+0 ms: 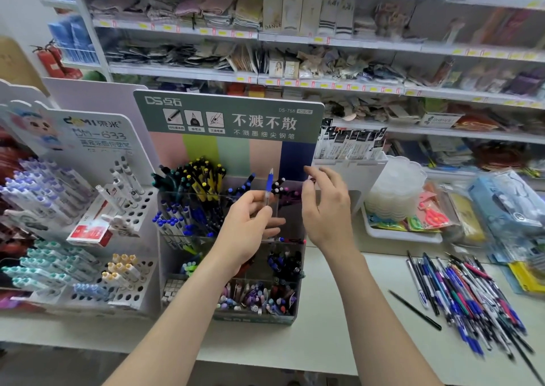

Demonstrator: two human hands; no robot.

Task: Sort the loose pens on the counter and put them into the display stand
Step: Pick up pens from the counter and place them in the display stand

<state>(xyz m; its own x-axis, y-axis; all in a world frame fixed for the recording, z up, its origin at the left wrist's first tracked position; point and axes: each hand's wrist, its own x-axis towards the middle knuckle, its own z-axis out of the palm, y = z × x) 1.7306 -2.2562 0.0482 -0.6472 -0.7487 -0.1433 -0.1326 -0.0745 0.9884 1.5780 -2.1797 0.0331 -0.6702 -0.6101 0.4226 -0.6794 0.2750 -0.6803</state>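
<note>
I am watching the left hand (250, 223) pinching a blue translucent plastic pen (269, 188) between thumb and forefinger, holding it upright over the clear tiered display stand with the green header card (233, 152). The right hand (326, 205) is hovering just beside it, fingers spread and loosely bent. A heap of loose mixed pens (466, 294) is lying on the white counter (339, 312), well to the right.

light: bright, even, soft shadows | blur: shelves (324, 40) smeared | edges: wide-angle bowing
</note>
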